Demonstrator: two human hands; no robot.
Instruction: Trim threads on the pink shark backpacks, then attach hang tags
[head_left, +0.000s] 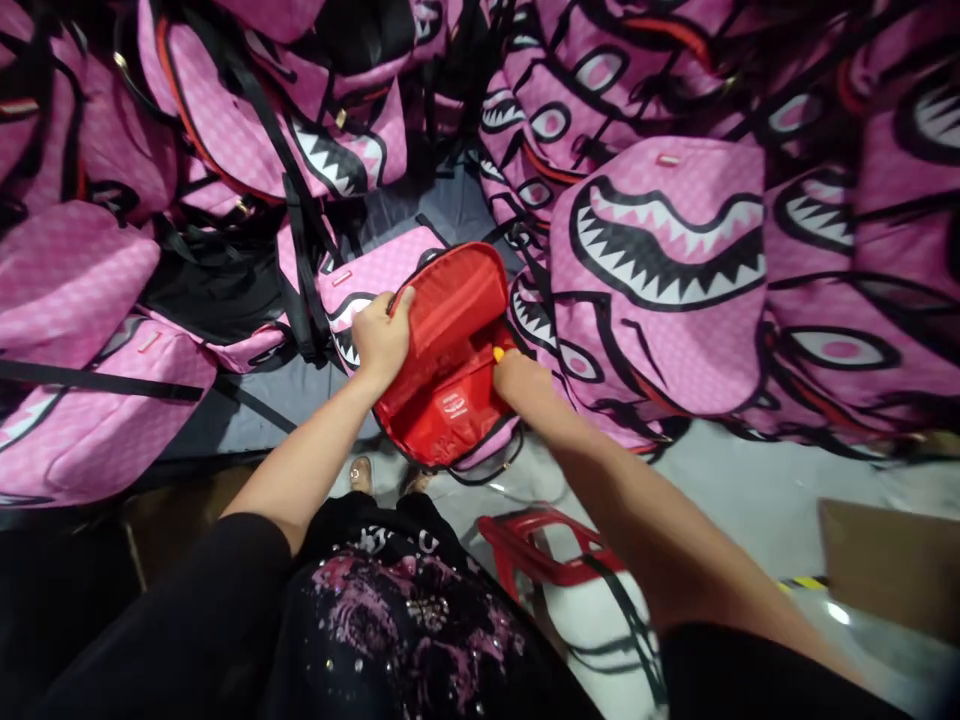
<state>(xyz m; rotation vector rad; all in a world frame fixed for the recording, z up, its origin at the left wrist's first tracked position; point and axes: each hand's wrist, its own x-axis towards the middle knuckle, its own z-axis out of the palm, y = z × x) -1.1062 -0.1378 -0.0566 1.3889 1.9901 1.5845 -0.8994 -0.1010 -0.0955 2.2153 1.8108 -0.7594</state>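
Observation:
An open pink backpack point(450, 410) with a bright red lining is in front of me, its mouth toward my body. My left hand point(382, 335) is closed around the edge of its raised front flap point(469, 295), thumb on the red inside. Reaching in at the right side of the opening is my right hand point(517, 375); its fingers are mostly hidden in the bag. A small yellow thing point(499, 354) shows at that hand, too small to name. White print marks the lining low in the bag.
Pink backpacks with shark-mouth prints are piled on the left point(97, 400), at the back and on the right point(667, 270). A grey cloth surface point(255, 410) lies beneath some. A red plastic frame point(547, 545) stands by my legs, and a brown cardboard piece point(892, 565) lies at right.

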